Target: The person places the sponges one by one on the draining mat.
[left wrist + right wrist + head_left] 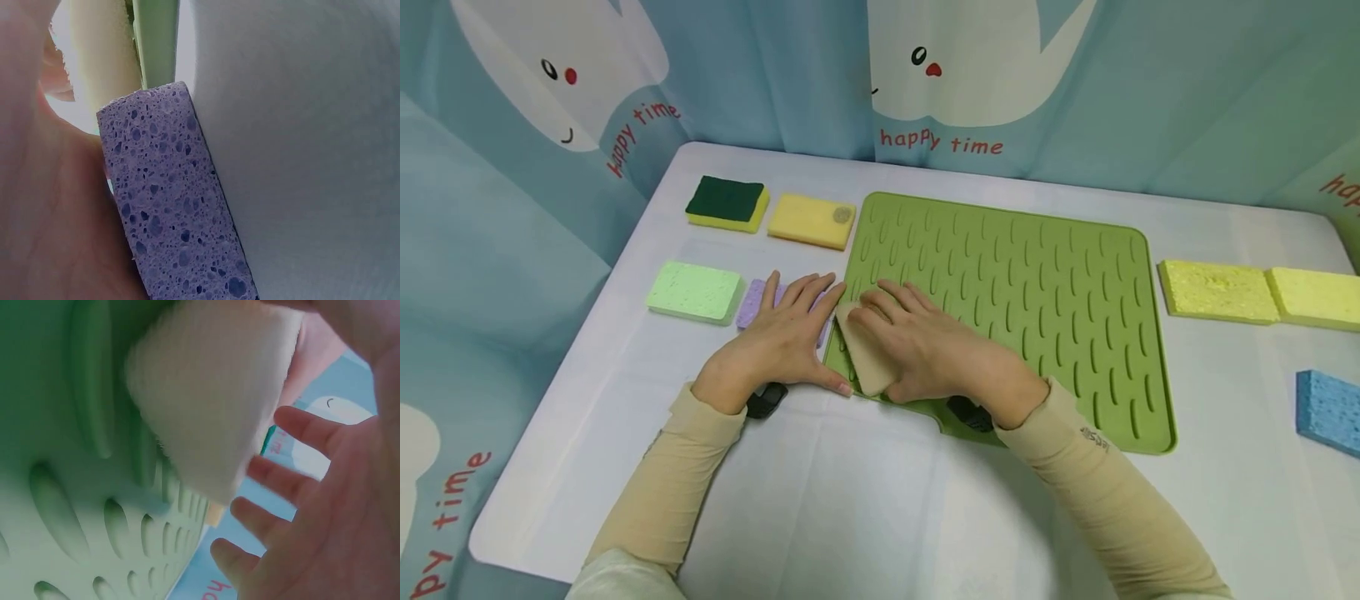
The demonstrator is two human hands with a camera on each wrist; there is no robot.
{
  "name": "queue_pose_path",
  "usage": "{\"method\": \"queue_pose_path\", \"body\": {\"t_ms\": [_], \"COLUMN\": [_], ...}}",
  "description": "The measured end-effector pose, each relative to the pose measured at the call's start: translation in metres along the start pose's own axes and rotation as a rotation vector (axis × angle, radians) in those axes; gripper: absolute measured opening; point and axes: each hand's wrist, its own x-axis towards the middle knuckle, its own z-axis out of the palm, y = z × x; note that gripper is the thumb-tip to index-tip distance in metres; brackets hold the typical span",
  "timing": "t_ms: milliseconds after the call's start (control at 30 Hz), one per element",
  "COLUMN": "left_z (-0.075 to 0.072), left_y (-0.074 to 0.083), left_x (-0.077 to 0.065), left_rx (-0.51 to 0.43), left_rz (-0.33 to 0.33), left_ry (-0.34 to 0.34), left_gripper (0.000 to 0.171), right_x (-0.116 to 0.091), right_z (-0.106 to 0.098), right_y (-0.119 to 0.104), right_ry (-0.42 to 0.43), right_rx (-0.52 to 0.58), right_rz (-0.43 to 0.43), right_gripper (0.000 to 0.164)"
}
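Note:
A beige, fuzzy-faced sponge pad (867,354) lies tilted on the left edge of the green ridged mat (1015,283). My right hand (928,346) is over its right side, with fingertips by the far corner and thumb by the near end. In the right wrist view, the fingers (275,475) are spread and fairly straight beside the pad (206,394). My left hand (778,337) spreads at the pad's left, its thumb at the mat's near left corner. Partly hidden under that hand is a purple sponge (751,307); its pores show in the left wrist view (169,194).
Left of the mat are a light green sponge (694,292), a yellow sponge with a dark green scouring face (726,200), and a pale yellow one (808,219). Two yellow sponges (1217,290) touch end to end at right, with a blue sponge (1328,410) nearer.

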Motion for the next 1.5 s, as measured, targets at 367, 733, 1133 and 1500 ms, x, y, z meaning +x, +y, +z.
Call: {"method": "queue_pose_path", "body": {"t_ms": [367, 733, 1133, 1500], "left_z": [0.000, -0.003, -0.002, -0.001], "left_y": [-0.001, 0.000, -0.001, 0.000], "left_x": [-0.001, 0.002, 0.000, 0.000], "left_rx": [-0.007, 0.005, 0.004, 0.007], "left_rz": [-0.001, -0.003, -0.002, 0.007], "left_ry": [-0.002, -0.015, -0.014, -0.008], "left_gripper": [0.135, 0.139, 0.140, 0.139], "right_x": [0.001, 0.002, 0.007, 0.002], "right_z": [0.001, 0.010, 0.015, 0.013], "right_y": [-0.006, -0.009, -0.007, -0.002], "right_ry": [0.056, 0.136, 0.199, 0.098], "right_rx": [-0.017, -0.054, -0.057, 0.038], "right_rz": [0.036, 0.133, 0.142, 0.172], "right_gripper": [0.098, 0.091, 0.093, 0.101]}}
